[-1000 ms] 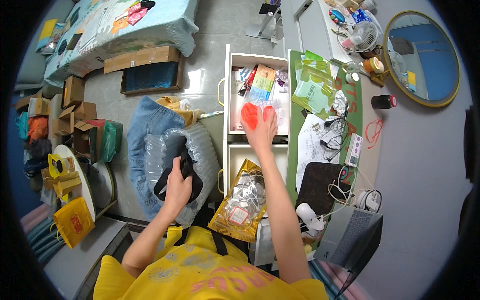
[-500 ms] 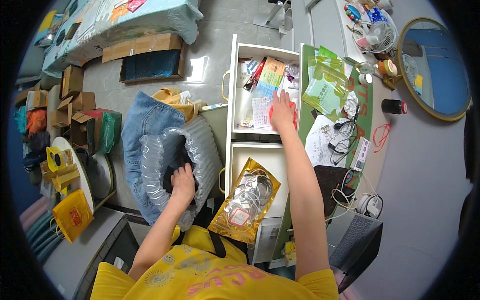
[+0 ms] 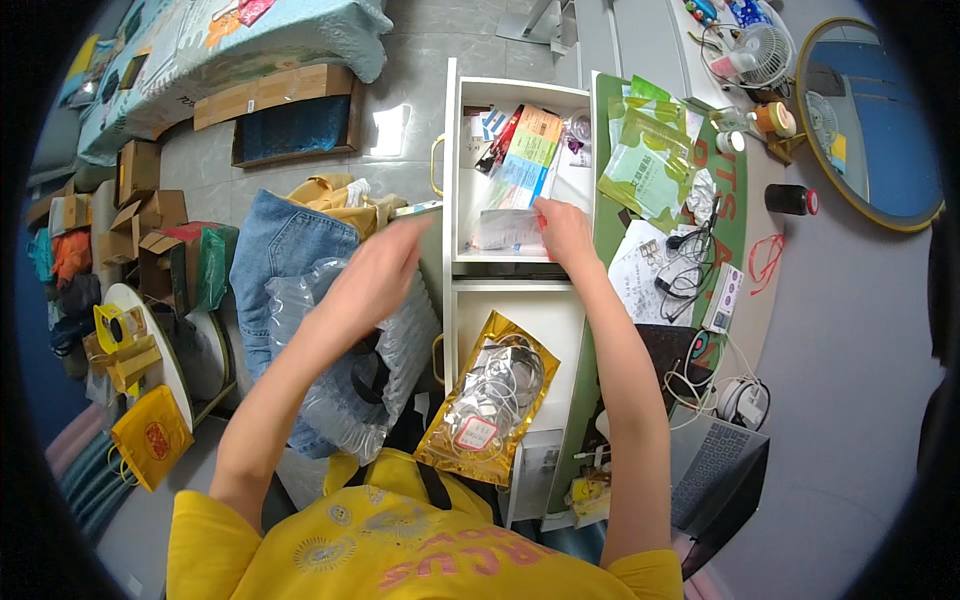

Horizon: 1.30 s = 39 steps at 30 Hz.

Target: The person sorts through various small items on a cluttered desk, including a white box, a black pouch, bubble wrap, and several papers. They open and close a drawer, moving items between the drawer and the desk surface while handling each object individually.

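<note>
Meanwhile, right hand [image 3: 565, 232] had dropped into the open white upper drawer [image 3: 515, 170], fingers loosely spread on a clear plastic packet [image 3: 505, 232], grip unclear. Left hand [image 3: 375, 275] had lifted off the bubble-wrap bundle [image 3: 345, 370], open, empty.
</note>
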Tool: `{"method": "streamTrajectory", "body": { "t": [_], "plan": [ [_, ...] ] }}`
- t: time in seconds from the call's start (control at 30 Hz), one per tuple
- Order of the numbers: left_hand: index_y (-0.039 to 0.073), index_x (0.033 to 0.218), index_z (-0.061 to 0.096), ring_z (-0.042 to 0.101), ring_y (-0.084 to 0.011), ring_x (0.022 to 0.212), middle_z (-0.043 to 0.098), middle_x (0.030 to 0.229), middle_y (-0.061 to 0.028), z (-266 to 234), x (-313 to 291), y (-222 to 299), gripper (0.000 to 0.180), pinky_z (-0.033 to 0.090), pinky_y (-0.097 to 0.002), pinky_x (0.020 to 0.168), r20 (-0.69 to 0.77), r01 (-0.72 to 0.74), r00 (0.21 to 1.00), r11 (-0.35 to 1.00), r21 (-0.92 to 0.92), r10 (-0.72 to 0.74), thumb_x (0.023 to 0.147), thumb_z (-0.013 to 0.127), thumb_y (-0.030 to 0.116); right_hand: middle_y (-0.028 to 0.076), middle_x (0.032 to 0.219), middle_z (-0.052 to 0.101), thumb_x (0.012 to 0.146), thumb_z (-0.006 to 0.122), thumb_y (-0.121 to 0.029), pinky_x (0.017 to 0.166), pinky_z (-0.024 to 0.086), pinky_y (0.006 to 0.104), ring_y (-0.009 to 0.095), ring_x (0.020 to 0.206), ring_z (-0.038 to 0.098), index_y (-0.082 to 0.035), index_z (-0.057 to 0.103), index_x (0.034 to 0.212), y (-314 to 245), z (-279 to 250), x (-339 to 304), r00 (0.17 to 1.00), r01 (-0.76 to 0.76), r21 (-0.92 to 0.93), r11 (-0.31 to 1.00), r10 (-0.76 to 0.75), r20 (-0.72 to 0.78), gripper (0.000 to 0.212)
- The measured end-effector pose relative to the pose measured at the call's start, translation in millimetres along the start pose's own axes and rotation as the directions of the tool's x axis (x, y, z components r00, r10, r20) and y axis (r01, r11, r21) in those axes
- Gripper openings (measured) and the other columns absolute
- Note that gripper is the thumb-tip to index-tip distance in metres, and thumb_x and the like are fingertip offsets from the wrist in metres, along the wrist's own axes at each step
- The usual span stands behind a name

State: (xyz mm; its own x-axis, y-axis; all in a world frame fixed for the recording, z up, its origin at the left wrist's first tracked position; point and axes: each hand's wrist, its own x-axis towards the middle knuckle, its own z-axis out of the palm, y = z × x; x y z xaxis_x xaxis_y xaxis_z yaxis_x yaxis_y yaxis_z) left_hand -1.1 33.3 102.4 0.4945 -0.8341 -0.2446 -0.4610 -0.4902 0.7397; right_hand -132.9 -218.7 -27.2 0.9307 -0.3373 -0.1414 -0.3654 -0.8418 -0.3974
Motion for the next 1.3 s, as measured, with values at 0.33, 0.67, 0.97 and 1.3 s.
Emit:
{"method": "streamTrajectory", "body": {
  "t": [0.33,0.67,0.97,1.3],
  "plan": [
    [-0.002,0.122,0.044,0.052,-0.0180,0.100,0.054,0.110,-0.0113,83,97,-12,0.051,0.044,-0.0302,0.083,0.564,0.531,0.804,0.655,-0.537,-0.190,0.090,0.048,0.037,0.016,0.101,0.062,0.068,0.048,0.010,0.086,0.046,0.0388,0.033,0.101,0.057,0.003,0.057,0.079,-40,-18,-78,0.690,0.170,0.373,0.912,0.160,-0.706,0.016],
    [0.004,0.091,0.056,0.053,-0.0056,0.073,0.059,0.081,-0.0001,109,55,17,0.013,0.043,-0.0203,0.067,0.371,0.384,0.920,0.504,-0.774,-0.131,0.084,0.060,0.014,0.017,0.108,0.061,0.079,0.049,0.006,0.084,0.046,0.0325,0.022,0.099,0.059,0.003,0.059,0.104,-66,-26,-103,0.549,-0.002,0.651,0.759,0.545,-0.634,0.027],
    [0.002,0.084,0.053,0.052,-0.0053,0.068,0.059,0.077,-0.0013,85,36,15,0.014,0.043,-0.0192,0.061,0.034,0.167,0.974,0.610,-0.775,-0.224,0.084,0.060,0.013,0.009,0.095,0.060,0.077,0.051,0.009,0.082,0.046,0.0279,0.015,0.086,0.057,0.008,0.056,0.101,-34,-63,-156,0.435,0.246,0.945,0.215,0.847,-0.306,0.025],
    [0.006,0.077,0.049,0.050,-0.0041,0.069,0.057,0.077,0.0002,110,-4,74,0.016,0.042,-0.0199,0.062,0.092,0.156,0.987,0.641,-0.751,-0.132,0.086,0.058,0.015,0.012,0.092,0.062,0.084,0.057,-0.009,0.074,0.052,0.0378,0.023,0.082,0.061,-0.003,0.055,0.105,-38,-97,-281,0.589,0.457,0.795,-0.398,0.805,0.064,0.022]
  ]
}}
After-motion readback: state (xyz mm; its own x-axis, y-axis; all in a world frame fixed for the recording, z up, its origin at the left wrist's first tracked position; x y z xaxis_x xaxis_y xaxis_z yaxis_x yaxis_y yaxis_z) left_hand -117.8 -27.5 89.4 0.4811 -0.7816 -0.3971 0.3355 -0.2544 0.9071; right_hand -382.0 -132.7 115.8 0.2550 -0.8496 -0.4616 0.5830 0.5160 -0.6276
